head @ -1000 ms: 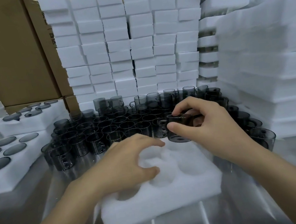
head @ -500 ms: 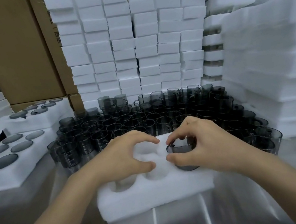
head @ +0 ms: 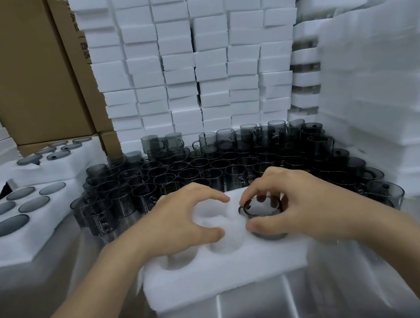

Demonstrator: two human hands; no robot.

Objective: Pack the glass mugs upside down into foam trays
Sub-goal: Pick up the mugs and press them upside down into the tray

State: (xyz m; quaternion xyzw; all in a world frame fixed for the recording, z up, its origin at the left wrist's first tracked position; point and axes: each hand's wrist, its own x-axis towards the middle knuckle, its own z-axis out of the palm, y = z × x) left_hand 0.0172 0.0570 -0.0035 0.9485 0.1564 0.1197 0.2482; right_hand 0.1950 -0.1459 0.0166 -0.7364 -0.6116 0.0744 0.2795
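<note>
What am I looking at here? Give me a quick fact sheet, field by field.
Setting: table crowded with loose mugs, backed by foam blocks and cardboard boxes
Right hand: grips a glass mug sitting in a pocket at the right end of the foam tray
Left hand: rests on the foam tray, holding nothing
Other visible pockets: empty
Far left: filled trays, mug bases up

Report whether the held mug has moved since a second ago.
Yes. The mug, gripped by the right hand, came down from the far edge of the foam tray into a right-side pocket.
</note>
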